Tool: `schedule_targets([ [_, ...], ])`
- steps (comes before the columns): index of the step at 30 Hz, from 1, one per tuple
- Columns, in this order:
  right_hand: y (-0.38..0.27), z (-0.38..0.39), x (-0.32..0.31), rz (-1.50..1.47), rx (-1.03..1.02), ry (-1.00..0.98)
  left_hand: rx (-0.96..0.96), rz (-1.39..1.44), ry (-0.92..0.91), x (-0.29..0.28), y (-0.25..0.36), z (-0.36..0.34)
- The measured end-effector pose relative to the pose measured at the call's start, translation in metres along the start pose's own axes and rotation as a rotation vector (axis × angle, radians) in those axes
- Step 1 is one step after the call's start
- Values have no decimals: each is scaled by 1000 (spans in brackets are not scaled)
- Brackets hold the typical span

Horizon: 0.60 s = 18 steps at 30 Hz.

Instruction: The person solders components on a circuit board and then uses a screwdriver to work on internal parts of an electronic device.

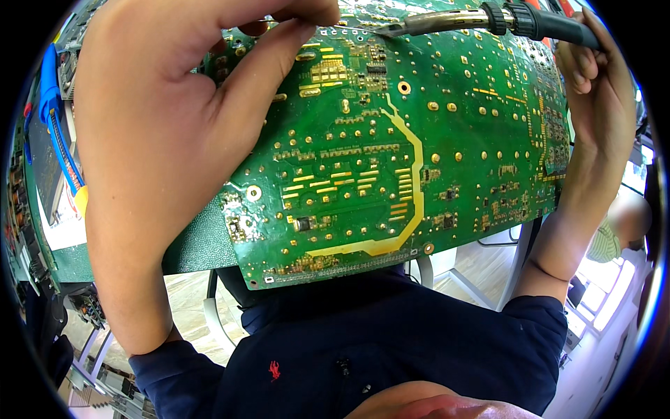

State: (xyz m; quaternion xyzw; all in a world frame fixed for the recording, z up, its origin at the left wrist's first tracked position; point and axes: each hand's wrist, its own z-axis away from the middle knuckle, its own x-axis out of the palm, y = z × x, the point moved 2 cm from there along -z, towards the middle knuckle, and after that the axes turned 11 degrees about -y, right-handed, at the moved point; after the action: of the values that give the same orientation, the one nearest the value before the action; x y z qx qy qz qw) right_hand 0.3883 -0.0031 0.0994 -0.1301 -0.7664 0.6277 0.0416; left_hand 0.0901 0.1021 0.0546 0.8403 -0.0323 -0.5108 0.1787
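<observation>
A large green circuit board (pixel 460 129) with gold pads, solder points and small chips lies across the worktop in front of me. My left hand (pixel 174 105) is over its left part, thumb and fingers pinched on a thin length of solder wire (pixel 347 27). The wire runs right, toward the far side of the board. My right hand (pixel 600 91) grips the dark handle of a soldering iron (pixel 447 22) from the right. The iron's metal tip meets the board close to the wire's end; whether the two touch is too small to tell.
Left of the board lies a blue cable (pixel 52 98) with a yellow end (pixel 82 201), beside more electronic parts. A green textured worktop (pixel 199 241) shows under the board's near left edge. Another person in green stripes (pixel 606 241) is far off at the right.
</observation>
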Motion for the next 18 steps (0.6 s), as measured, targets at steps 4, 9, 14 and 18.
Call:
schedule_targets([
  [4, -8, 2, -10, 61, -2, -249, 1, -8, 1, 0, 1, -1],
  [9, -17, 6, 21, 150, 42, -25, -10, -17, 1, 1, 3, 0],
  [14, -17, 7, 16, 209, 6, -76, -15, -20, 6, 2, 2, -1],
  [18, -14, 5, -7, 166, -41, -258, -16, -23, 7, 2, 2, -2],
])
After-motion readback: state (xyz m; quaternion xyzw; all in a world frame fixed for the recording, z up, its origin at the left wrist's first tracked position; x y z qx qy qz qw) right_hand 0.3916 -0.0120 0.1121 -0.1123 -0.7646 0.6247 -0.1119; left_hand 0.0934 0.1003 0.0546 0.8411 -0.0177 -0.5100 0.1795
